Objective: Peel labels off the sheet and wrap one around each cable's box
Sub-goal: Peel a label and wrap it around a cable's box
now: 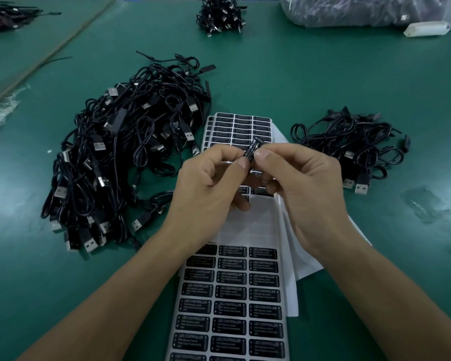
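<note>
Above the label sheet (232, 308) on the green counter (323, 82), the left hand (208, 183) and right hand (302, 183) together pinch a small black box (251, 149), white "CONTROLLER" lettering showing on its label.

My two bare hands and forearms

My left hand (208, 183) and right hand (305, 186) are uncovered, and my forearms (130, 277) run bare right down to the bottom edge of view. My thumbnails (262, 153) are trimmed short and plain, and the skin creases over my knuckles.
</note>
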A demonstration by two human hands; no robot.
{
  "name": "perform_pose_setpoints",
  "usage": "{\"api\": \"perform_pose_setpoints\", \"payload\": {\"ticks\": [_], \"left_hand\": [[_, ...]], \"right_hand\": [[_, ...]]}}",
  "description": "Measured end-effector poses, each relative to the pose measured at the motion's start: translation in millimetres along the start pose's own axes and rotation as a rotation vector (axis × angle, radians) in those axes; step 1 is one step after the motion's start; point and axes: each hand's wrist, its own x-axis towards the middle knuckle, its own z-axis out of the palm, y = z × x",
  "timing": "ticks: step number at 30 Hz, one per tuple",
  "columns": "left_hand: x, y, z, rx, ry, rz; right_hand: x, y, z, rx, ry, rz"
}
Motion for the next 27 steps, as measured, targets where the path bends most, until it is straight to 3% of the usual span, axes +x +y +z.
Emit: {"api": "perform_pose_setpoints", "payload": {"ticks": [3,6,16,27], "left_hand": [[-0.6,-0.4,-0.5,0.030,0.011,0.027],[-1.2,0.2,-0.8,0.030,0.022,0.047],[-1.0,-2.5,-2.6,0.099,0.018,0.059],[0.0,-8.9,-2.3,0.097,-0.028,-0.002]], "right_hand": [[-2.6,2.4,-0.1,-0.149,0.062,-0.133],[-2.1,4.4,-1.2,-0.200,0.097,-0.135],[0.2,1.7,1.9,-0.134,0.019,-0.114],[0.3,5.5,3.9,-0.082,0.105,-0.057]]}}
